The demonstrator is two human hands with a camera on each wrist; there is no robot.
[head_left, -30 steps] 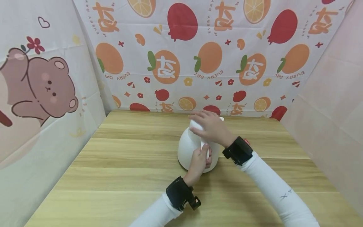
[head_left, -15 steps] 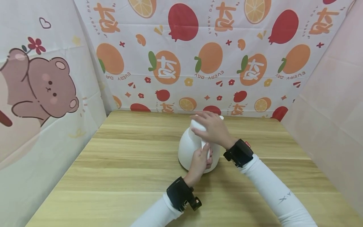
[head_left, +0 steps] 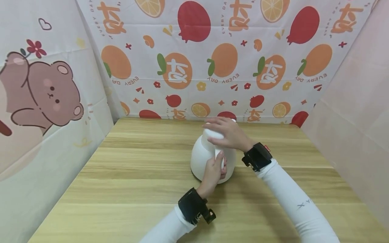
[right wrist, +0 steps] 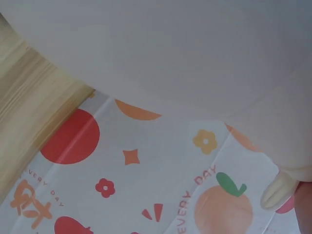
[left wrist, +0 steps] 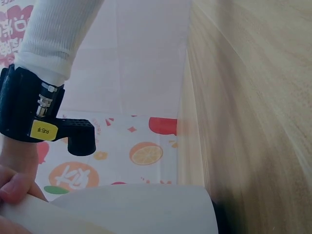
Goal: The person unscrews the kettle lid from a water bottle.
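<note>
A white, wide-based thermal jug [head_left: 200, 160] stands upright on the wooden table. My left hand [head_left: 211, 173] grips its handle [head_left: 217, 152], thumb along the near side. Over the jug's white lid [head_left: 214, 134] lies my right hand [head_left: 230, 134], thumb on the near side and fingers across the top and far side, so it holds the lid. A small white tip [head_left: 233, 120] sticks out behind the right hand. In the right wrist view the jug's pale body [right wrist: 146, 53] fills the upper part, with a white tip [right wrist: 280, 190] at lower right.
The wooden table [head_left: 127, 189] extends around the jug on every side. Behind it hangs a fruit-print cloth [head_left: 200, 64]; a bear-print cloth [head_left: 51, 91] lines the left and a pale cloth [head_left: 352, 111] the right. Black wrist devices [head_left: 256, 157] sit on both forearms.
My right hand has shifted slightly away and turned a little on the lid. The white tip behind it has moved left and farther back. The left hand and jug body stay put.
</note>
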